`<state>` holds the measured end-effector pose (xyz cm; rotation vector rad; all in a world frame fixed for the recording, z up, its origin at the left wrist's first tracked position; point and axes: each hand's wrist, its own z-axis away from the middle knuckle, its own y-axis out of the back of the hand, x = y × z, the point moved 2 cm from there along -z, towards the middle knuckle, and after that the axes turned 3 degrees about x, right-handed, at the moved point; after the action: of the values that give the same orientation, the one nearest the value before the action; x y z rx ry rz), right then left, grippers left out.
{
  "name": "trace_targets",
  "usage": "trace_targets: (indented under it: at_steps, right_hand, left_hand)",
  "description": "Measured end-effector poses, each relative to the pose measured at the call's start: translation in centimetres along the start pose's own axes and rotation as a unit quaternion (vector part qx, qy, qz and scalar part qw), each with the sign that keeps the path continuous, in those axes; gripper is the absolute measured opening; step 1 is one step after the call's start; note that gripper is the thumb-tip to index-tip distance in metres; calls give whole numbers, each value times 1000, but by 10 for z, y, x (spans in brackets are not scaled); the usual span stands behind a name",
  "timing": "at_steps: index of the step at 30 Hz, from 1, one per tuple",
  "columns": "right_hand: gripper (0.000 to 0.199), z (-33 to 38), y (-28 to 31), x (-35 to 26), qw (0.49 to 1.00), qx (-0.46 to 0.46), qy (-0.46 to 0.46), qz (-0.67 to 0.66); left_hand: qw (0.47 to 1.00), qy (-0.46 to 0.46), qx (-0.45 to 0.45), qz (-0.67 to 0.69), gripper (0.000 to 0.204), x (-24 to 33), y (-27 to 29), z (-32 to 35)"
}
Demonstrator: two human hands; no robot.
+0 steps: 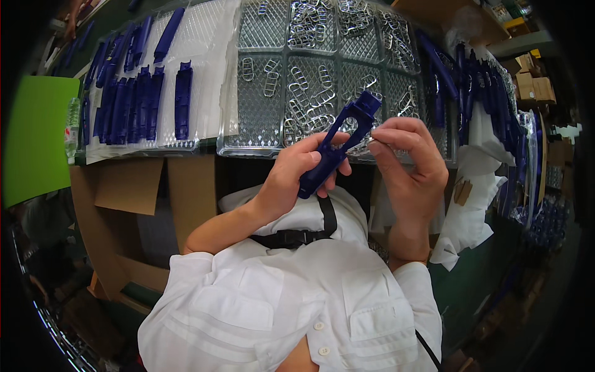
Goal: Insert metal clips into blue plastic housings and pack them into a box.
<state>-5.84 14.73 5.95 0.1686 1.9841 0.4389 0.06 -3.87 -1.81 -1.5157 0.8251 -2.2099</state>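
Note:
My left hand (280, 181) is closed around the lower end of a long dark blue plastic housing (321, 171), which is tilted up to the right. A long oval opening runs through its upper half. At the right edge of that opening, my right hand (412, 177) pinches a small shiny metal piece (357, 147) between thumb and fingers; its full shape is partly hidden. Just beyond both hands lies a clear compartment tray (254, 127) with many loose chrome oval frames (299, 115) in its sections.
On the left, more blue housings (183, 102) lie in rows on white sheeting (207, 80). Further blue parts (474, 87) are piled at the right. An open cardboard box (133, 186) stands below the left table edge. A clear bottle (72, 127) is near the green panel (40, 136).

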Motion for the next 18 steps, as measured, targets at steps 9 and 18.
trace_targets:
  at_steps: [9,18]
  right_hand:
    - [17,-3,-20,-3,990,-10,62,128]
    - [12,-4,-31,6,988,-43,56,138]
  left_hand:
    - [997,-4,24,-79,60,-4,0,7]
    - [995,-28,24,-97,53,-11,9,7]
